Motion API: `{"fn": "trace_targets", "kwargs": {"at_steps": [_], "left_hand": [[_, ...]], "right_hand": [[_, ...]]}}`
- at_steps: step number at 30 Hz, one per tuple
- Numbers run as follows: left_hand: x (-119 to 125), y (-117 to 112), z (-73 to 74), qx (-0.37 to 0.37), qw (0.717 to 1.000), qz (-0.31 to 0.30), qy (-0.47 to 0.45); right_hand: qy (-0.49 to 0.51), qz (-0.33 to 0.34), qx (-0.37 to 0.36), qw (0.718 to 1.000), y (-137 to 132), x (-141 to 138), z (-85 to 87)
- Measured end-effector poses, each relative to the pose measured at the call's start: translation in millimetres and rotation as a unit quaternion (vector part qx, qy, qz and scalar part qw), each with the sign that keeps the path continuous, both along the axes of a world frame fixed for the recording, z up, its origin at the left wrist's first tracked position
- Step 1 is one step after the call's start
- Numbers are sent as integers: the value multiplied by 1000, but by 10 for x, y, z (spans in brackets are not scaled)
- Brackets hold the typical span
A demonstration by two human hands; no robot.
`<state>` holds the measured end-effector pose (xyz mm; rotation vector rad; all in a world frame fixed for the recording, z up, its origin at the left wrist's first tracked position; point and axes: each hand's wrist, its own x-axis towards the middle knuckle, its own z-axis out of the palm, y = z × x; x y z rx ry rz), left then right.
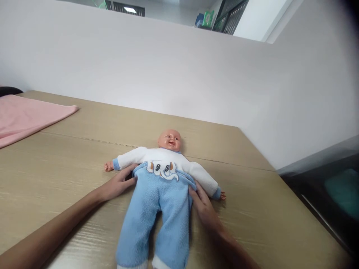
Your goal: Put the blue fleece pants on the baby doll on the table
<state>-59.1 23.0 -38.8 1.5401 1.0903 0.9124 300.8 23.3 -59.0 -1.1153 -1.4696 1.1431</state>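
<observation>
A doll (168, 154) is lying face-up on a table (238, 231) between a person's left hand (119, 185) and right hand (206, 209), both nearly closed and pinching opposite sides of its blue trousers (165, 190) at the waist, while its white-sleeved arms (130, 155) are stretching outward just beyond.

Smooth, glossy, plastic-like material in the doll's head (170, 139); matt, fleecy cloth with a rough nap in the blue trousers (151, 185), with smoother stitched embroidery (163, 172). Soft, matt cloth in the white top (171, 156) and pink sheet (30, 117). Wood-grained, faintly glossy finish on the tabletop (252, 209); smooth surface on the wall (168, 67).
</observation>
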Motion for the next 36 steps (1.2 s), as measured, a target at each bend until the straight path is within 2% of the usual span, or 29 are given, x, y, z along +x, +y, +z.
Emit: {"fn": "trace_targets", "kwargs": {"at_steps": [2, 4, 7, 11, 22, 26, 31, 36], "left_hand": [[161, -28, 4, -61, 989, 40, -128], [348, -63, 35, -124, 954, 73, -264], [571, -102, 95, -176, 911, 95, -360], [633, -100, 107, -195, 904, 87, -369], [317, 102, -133, -145, 908, 24, -393], [303, 106, -40, -147, 907, -2, -395], [259, 124, 116, -115, 915, -12, -386], [252, 162, 65, -123, 922, -21, -366]], "right_hand": [[137, -27, -92, 986, -3, -102, -29], [230, -49, -154, 960, 6, -176, -11], [265, -61, -209, 939, 35, -202, 49], [249, -42, -227, 941, 73, -153, 101], [271, -26, -212, 938, 85, -124, 246], [287, -38, -208, 934, 119, -119, 301], [281, -80, -168, 941, 145, -75, 270], [245, -68, -145, 956, 127, -68, 288]]}}
